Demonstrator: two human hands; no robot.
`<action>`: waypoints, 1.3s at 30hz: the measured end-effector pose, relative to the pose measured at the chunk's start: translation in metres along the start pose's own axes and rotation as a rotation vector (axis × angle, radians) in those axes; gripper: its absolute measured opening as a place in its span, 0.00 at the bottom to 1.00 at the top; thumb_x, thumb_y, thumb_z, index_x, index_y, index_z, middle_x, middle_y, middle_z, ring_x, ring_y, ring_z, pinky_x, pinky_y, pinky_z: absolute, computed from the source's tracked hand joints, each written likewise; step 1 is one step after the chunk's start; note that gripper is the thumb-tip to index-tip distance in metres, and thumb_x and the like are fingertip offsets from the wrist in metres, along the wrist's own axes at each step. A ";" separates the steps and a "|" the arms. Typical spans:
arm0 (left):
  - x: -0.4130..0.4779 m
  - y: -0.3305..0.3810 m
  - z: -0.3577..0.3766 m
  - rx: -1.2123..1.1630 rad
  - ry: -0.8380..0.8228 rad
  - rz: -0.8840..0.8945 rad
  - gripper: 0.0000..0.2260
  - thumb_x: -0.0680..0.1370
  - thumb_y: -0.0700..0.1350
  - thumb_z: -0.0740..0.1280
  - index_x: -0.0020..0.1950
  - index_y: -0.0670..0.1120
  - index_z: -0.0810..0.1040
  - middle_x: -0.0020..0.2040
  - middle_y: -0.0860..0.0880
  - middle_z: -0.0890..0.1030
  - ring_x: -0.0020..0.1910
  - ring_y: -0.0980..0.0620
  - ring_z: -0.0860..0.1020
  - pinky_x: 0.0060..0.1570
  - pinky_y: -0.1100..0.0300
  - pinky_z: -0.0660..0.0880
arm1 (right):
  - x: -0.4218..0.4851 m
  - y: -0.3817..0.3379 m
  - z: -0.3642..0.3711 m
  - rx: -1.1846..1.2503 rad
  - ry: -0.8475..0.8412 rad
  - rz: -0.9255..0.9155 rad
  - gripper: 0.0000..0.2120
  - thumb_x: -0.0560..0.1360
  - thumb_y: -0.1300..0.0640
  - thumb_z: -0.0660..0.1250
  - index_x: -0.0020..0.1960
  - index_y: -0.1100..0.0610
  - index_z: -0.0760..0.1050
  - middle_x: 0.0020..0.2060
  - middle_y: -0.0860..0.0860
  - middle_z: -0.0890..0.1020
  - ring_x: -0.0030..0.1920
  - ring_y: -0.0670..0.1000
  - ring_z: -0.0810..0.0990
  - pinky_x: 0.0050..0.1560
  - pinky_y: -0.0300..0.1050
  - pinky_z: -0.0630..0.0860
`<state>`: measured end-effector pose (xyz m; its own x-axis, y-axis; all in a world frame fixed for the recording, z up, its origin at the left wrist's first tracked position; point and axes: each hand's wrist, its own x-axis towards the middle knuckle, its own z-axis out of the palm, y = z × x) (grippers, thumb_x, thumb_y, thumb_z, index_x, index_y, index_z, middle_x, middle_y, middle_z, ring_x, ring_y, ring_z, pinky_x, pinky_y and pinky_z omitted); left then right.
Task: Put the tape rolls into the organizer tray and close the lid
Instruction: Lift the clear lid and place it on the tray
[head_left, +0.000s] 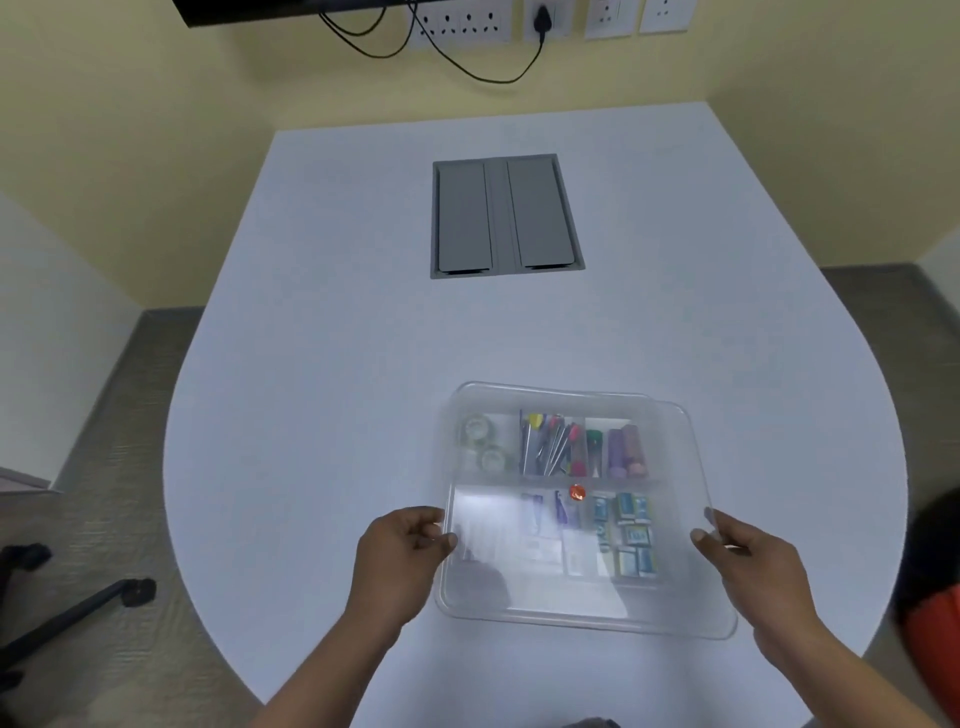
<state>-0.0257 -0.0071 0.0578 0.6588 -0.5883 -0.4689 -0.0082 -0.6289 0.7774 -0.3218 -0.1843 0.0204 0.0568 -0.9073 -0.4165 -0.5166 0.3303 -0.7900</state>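
Observation:
A clear plastic organizer tray (451, 597) rests on the white table near its front edge. Two clear tape rolls (483, 444) lie in its far-left compartment. A frosted, see-through lid (691, 519) lies over the tray, shifted a little to the right and slightly askew. My left hand (402, 545) pinches the lid's left edge. My right hand (748, 551) grips its right edge. Pens, glue sticks, small boxes and an orange round item show blurred through the lid.
The white table (337, 312) has a grey recessed cable box (504, 215) at its middle. Wall sockets with black cables (467, 57) are behind. A black chair base (78, 608) stands on the floor at left. A dark and orange object (935, 587) sits at the right edge.

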 end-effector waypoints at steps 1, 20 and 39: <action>0.002 -0.003 0.000 0.007 0.013 0.003 0.11 0.72 0.39 0.75 0.53 0.45 0.82 0.39 0.50 0.82 0.40 0.53 0.81 0.46 0.64 0.74 | 0.001 0.001 0.003 -0.013 0.012 -0.007 0.16 0.72 0.58 0.73 0.60 0.56 0.79 0.40 0.50 0.81 0.43 0.51 0.78 0.48 0.44 0.69; 0.058 -0.027 0.020 0.155 0.130 -0.025 0.14 0.75 0.39 0.71 0.61 0.42 0.80 0.47 0.48 0.82 0.51 0.48 0.79 0.58 0.58 0.73 | 0.035 -0.007 0.036 -0.252 0.045 -0.107 0.16 0.72 0.54 0.73 0.58 0.55 0.80 0.42 0.48 0.82 0.46 0.53 0.79 0.52 0.47 0.74; 0.068 -0.040 0.029 0.193 0.058 -0.048 0.09 0.74 0.42 0.69 0.53 0.48 0.79 0.44 0.53 0.81 0.44 0.50 0.80 0.49 0.55 0.77 | 0.044 0.004 0.041 -0.269 0.070 -0.090 0.12 0.70 0.58 0.71 0.53 0.52 0.77 0.42 0.46 0.81 0.40 0.46 0.80 0.48 0.48 0.75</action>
<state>-0.0022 -0.0366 -0.0169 0.7038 -0.5286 -0.4745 -0.1159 -0.7445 0.6575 -0.2864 -0.2127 -0.0195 0.0584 -0.9486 -0.3111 -0.7204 0.1757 -0.6709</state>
